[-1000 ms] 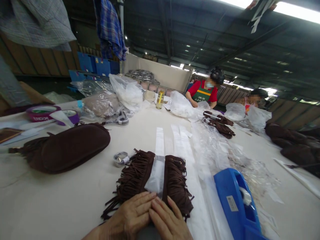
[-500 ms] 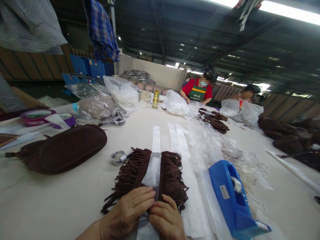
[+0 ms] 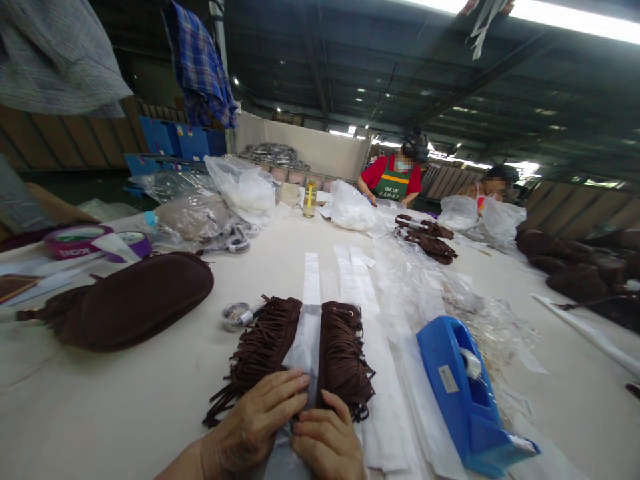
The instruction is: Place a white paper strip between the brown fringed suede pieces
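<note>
Before me lies a dark brown fringed piece (image 3: pixel 345 357), its fringe spread to both sides. A translucent white strip (image 3: pixel 307 337) runs lengthwise down its middle and toward my body. My left hand (image 3: pixel 263 413) is closed at the strip's near part, its fingers together and angled over the left side. My right hand (image 3: pixel 327 437) is closed on the same strip from the right, with curled fingers close to the left fingertips. What lies under the fingers is hidden. A coiled grey cord (image 3: pixel 237 315) rests by the fringe's upper left.
A blue tape dispenser (image 3: pixel 457 393) stands on the right beside white paper strips (image 3: pixel 383 400). On the left are a brown bag (image 3: pixel 145 300) and tape rolls (image 3: pixel 77 241). Plastic bags (image 3: pixel 243 190) and a bottle (image 3: pixel 309 199) stand farther back. Two people work across the table.
Both hands have shifted very slightly, the right one a little to the left and up, along the strip. The fringed piece stays in place.
</note>
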